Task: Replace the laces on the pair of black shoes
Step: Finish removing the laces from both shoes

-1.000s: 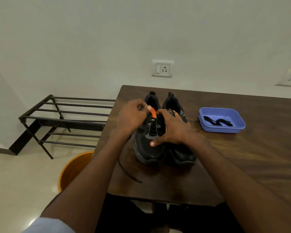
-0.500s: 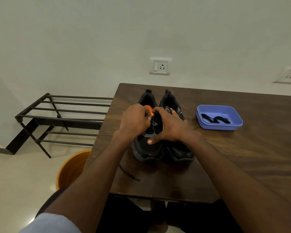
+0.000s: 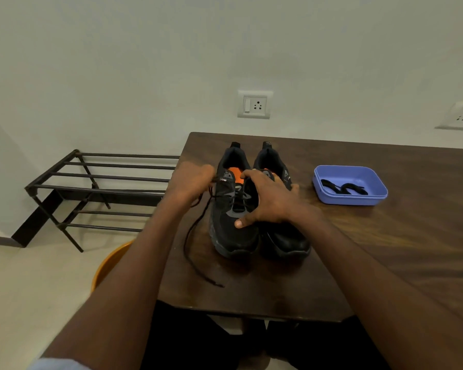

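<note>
Left hand (image 3: 191,180) has swung out toward frame left, pinching the old lace (image 3: 195,231) and drawing it from the left shoe (image 3: 231,209) mid-surface, right hand (image 3: 265,201) gripping that shoe; unlacing underway.

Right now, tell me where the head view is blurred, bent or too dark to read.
Head view: the left hand is motion-smeared, so its pinch on the lace looks soft; wide-angle bends the table edge and wall sockets; the black shoes lose detail in dim, flat light; soft shadows under the rack.
</note>
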A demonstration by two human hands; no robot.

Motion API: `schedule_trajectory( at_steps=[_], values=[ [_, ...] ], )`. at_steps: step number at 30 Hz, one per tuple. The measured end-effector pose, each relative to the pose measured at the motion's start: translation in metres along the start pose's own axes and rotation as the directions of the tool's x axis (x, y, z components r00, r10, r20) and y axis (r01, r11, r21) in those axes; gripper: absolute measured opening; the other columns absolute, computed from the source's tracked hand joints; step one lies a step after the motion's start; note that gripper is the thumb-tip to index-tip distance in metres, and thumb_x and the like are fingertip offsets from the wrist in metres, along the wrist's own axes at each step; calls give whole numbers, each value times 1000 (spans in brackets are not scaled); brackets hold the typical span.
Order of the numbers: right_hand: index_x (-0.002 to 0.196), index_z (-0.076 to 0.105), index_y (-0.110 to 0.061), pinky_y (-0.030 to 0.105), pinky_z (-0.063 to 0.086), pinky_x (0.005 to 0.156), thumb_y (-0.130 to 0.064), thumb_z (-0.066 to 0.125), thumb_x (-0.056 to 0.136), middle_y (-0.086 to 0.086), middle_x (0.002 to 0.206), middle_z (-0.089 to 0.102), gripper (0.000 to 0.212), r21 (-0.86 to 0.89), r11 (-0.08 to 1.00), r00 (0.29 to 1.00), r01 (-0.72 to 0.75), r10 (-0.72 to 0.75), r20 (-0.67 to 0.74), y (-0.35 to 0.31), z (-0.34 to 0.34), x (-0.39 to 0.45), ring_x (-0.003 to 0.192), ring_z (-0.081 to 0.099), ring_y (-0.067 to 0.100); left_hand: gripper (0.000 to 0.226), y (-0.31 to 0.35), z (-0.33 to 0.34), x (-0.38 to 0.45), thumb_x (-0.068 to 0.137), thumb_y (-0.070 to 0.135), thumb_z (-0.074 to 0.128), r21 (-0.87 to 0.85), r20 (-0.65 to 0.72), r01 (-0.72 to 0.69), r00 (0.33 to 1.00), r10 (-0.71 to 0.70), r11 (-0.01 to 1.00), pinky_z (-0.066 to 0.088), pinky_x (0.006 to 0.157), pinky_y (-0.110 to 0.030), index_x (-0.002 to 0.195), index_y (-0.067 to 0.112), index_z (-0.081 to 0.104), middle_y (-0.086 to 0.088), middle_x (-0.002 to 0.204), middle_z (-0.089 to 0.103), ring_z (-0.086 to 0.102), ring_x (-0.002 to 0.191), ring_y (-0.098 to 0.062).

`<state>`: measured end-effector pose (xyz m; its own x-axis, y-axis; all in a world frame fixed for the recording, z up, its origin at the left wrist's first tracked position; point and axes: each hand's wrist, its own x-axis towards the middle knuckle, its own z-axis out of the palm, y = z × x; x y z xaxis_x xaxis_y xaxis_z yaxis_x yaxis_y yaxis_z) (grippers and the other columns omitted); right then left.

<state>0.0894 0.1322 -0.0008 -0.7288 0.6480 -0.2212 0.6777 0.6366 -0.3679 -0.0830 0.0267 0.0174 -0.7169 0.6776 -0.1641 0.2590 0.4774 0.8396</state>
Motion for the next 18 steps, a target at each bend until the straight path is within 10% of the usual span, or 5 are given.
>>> schedule_trajectory(
  at_steps=[4, 7, 10, 14, 18],
  values=[
    [151, 37, -47, 76, -2, 115, -62, 66, 90, -6, 173, -4, 70, -106, 994, 979, 16, -37, -201, -12, 1, -2, 159, -12, 29, 40, -2, -7, -2, 88, 55, 59, 451, 115, -45, 993, -8, 891, 49, 99, -49, 82, 17, 71, -3, 79, 72, 67, 85, -26],
    [133, 61, -35, 74, 2, 118, -39, 58, 102, -4, 172, 9, 32, -247, 967, 906, 57, -154, -395, -22, 9, 1, 160, -3, 27, 28, -1, -5, -10, 97, 44, 63, 717, -23, 10, 1000, 10, 697, 13, 117, -67, 86, 19, 60, -1, 89, 65, 56, 93, -24],
    [121, 71, -30, 71, 3, 120, -32, 59, 101, -4, 171, 16, 23, -318, 947, 907, 49, -176, -382, -30, 20, 5, 159, 5, 25, 27, 4, -8, -20, 95, 38, 64, 832, -38, 18, 999, 25, 554, 5, 116, -73, 115, 19, 61, -12, 138, 55, 40, 138, -39],
    [113, 75, -29, 69, 5, 120, -30, 65, 97, -4, 166, 29, 18, -243, 969, 901, 38, -138, -410, -34, 26, 8, 156, 17, 22, 44, 9, -9, -18, 93, 31, 67, 812, 10, -112, 984, 177, 573, 6, 118, -72, 135, 21, 57, -12, 159, 31, 22, 150, -40],
    [110, 78, -25, 66, 11, 121, -26, 68, 95, -3, 159, 40, 17, -131, 990, 884, 53, -107, -456, -31, 24, 7, 151, 28, 20, 92, 2, 2, 2, 84, 21, 82, 571, 381, -487, 871, 312, 661, 27, 124, -51, 158, 35, 30, 0, 172, 5, 21, 154, -32]
  ],
)
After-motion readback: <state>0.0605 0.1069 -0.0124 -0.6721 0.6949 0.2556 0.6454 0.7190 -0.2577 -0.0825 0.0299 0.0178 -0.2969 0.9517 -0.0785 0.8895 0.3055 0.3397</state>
